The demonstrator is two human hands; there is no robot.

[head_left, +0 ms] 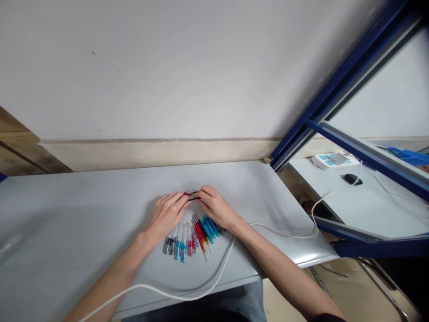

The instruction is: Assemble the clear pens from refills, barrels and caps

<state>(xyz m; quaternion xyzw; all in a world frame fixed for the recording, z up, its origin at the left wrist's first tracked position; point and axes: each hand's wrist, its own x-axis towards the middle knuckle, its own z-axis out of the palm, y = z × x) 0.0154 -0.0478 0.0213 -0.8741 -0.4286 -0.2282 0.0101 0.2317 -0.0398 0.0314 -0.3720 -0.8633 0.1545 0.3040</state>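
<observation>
Both hands pinched a thin red-and-black pen part (192,195) between fingertips, left hand (166,216) at nine o'clock, right hand (216,209) at three. At six o'clock lay the pile of pens (192,237) on the grey table (67,223); a white cable (214,277) curved beyond.

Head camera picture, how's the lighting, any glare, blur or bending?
Head view: soft even light, faint shadows under the left hand and right hand; mild glare on the table edge; wide-angle bending of the blue frame; pens slightly soft.

Both hands, left hand (166,215) and right hand (216,209), are pinching a thin pen (192,195) between them above a pile of pens (193,236) lying on the table (67,214).
</observation>
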